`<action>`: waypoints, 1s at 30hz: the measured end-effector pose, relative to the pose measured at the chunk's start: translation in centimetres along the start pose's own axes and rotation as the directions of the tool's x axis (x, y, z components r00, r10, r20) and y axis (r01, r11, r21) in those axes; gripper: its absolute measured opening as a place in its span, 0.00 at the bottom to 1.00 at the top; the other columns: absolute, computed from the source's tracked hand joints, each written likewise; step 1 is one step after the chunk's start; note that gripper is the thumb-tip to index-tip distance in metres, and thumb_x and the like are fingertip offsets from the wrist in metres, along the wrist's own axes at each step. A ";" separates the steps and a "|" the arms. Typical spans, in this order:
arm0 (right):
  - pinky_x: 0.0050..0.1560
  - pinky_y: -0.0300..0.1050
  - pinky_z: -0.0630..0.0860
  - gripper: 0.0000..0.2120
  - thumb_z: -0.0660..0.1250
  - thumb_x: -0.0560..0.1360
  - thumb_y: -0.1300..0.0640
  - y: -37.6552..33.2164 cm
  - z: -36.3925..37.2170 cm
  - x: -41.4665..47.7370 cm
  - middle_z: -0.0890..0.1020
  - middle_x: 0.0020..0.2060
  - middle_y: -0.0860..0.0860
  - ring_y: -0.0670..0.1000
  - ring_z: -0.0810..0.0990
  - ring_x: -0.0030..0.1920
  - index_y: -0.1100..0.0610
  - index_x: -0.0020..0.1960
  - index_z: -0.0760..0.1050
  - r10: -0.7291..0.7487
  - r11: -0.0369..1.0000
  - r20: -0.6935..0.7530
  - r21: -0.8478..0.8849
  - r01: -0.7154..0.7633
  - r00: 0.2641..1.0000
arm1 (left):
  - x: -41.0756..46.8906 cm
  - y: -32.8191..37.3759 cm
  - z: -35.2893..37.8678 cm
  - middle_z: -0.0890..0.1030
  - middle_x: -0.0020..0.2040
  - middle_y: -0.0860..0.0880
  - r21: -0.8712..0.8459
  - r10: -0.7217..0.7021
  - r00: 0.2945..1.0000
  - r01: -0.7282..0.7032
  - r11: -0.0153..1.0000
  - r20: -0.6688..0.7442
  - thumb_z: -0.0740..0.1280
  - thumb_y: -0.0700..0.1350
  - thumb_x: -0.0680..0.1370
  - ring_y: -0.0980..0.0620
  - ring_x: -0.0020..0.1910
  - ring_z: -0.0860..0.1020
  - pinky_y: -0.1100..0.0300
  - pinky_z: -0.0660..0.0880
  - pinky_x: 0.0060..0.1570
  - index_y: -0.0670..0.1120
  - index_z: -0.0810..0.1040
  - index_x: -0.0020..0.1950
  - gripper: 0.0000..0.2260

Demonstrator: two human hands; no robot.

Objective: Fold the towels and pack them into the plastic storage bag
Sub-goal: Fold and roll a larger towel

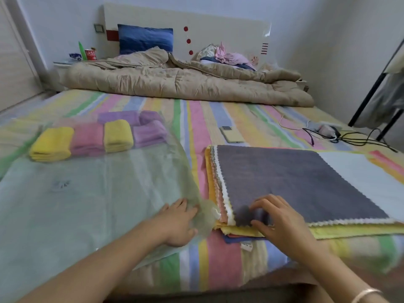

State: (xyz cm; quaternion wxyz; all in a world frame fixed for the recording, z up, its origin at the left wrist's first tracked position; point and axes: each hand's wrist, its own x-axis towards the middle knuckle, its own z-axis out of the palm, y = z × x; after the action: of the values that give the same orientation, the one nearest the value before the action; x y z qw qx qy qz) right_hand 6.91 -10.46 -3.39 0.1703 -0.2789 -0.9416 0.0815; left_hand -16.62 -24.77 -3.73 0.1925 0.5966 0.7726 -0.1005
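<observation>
The left arm comes in from the bottom left and lies low over the see-through green plastic bag [87, 193]. The left hand [179, 224] rests palm down on the bag's right edge. Its fingertips are tucked under a bunched-up bit of plastic, so I cannot tell if they pinch it or just press.

The right arm comes in from the bottom right, with a thin bangle [365, 295] on the wrist. The right hand [282, 221] has bent fingers and pinches the near left corner of the grey towel [295, 178] - that corner is a little lifted and blurry. The grey towel lies flat on top of a pile of towels [216, 193] just beside the bag.

Folded towels sit at the far end inside the bag - 2 yellow ones [52, 144], with pink [87, 136] and purple [149, 133] beside them.

It all lies on a bed with a striped sheet [196, 127]. A phone [231, 134] lies past the pile, and a tan quilt [175, 82] is heaped at the far end.
</observation>
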 end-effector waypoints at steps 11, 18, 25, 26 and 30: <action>0.33 0.41 0.68 0.09 0.62 0.77 0.46 3.5 0.3 2.0 0.77 0.34 0.41 0.43 0.73 0.38 0.46 0.41 0.78 -0.051 0.997 -0.003 0.060 0.051 0.999 | 3.6 6.6 -2.9 0.79 0.57 0.54 -0.005 0.351 0.712 -0.445 0.895 -0.608 0.67 0.68 0.67 0.55 0.58 0.74 0.60 0.66 0.60 0.51 0.76 0.63 0.31; 0.34 0.48 0.67 0.14 0.60 0.79 0.45 5.8 -1.4 6.5 0.73 0.28 0.47 0.47 0.70 0.31 0.43 0.35 0.67 0.022 0.978 0.192 0.201 -0.061 0.981 | 10.1 7.2 -5.5 0.75 0.28 0.54 -0.546 -0.049 0.777 -0.394 0.739 -0.627 0.70 0.52 0.76 0.58 0.29 0.72 0.61 0.69 0.33 0.52 0.77 0.41 0.07; 0.29 0.46 0.62 0.19 0.61 0.77 0.40 16.9 -3.7 13.1 0.70 0.25 0.47 0.50 0.70 0.30 0.51 0.34 0.69 0.141 0.969 0.048 -0.211 -0.128 0.989 | 18.1 3.9 -8.4 0.76 0.34 0.46 -0.686 -0.322 0.774 -0.192 0.701 -0.546 0.67 0.51 0.79 0.49 0.35 0.73 0.56 0.67 0.33 0.46 0.77 0.46 0.08; 0.29 0.46 0.62 0.20 0.62 0.76 0.40 18.7 -4.0 13.9 0.69 0.24 0.48 0.49 0.69 0.29 0.51 0.32 0.67 0.161 0.970 0.022 -0.190 -0.154 0.987 | 19.2 3.4 -8.7 0.75 0.34 0.48 -0.689 -0.357 0.759 -0.162 0.706 -0.544 0.67 0.50 0.78 0.49 0.36 0.73 0.55 0.66 0.33 0.47 0.77 0.45 0.08; 0.30 0.46 0.61 0.22 0.63 0.75 0.38 23.8 -4.1 16.7 0.72 0.26 0.49 0.47 0.69 0.30 0.54 0.32 0.67 0.238 0.958 0.017 -0.170 -0.232 0.971 | 22.6 1.7 -9.3 0.72 0.33 0.52 -0.671 -0.433 0.727 -0.050 0.739 -0.532 0.66 0.50 0.79 0.53 0.35 0.72 0.59 0.63 0.31 0.48 0.73 0.43 0.08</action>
State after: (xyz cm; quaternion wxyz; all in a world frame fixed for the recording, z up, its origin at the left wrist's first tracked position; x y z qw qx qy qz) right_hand 7.14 18.83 -0.92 0.1182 -0.4003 -0.9083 0.0274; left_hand -21.52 -0.79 -4.60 0.0880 0.3988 0.8357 0.3673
